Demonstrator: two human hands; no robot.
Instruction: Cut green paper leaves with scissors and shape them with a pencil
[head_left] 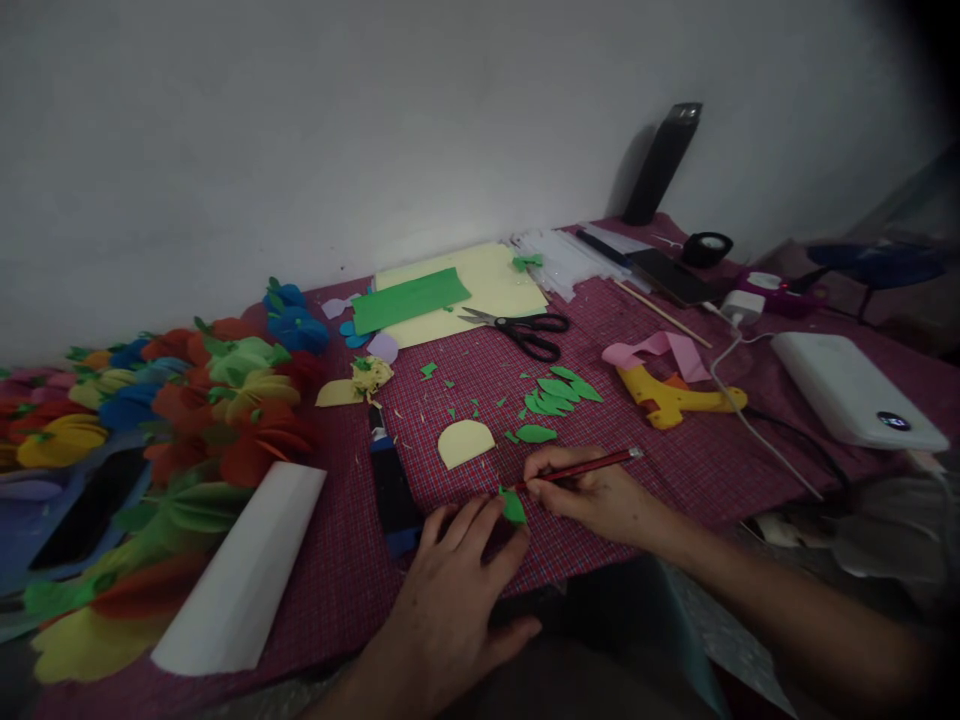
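My right hand (600, 498) is closed around a red-and-black pencil (604, 462), its tip down at a small green paper leaf (514, 507). Beside that leaf, my left hand (459, 575) lies palm down with its fingers stretched out and the fingertips at the leaf's edge; the thumb stands apart. Just beyond the hands are a half-round cream paper piece (466, 442) and a pile of cut green leaves (559, 393). Black-handled scissors (517, 325) lie open farther back, next to a green paper strip (412, 300) on cream sheets (495, 270).
Colourful paper flowers (247, 390) crowd the left, with a rolled white paper (244, 570) in front. A dark blue tool (394, 485) lies near my left hand. On the right are a yellow glue gun (671, 395), a pink ribbon (660, 352), cables and a white power bank (859, 390).
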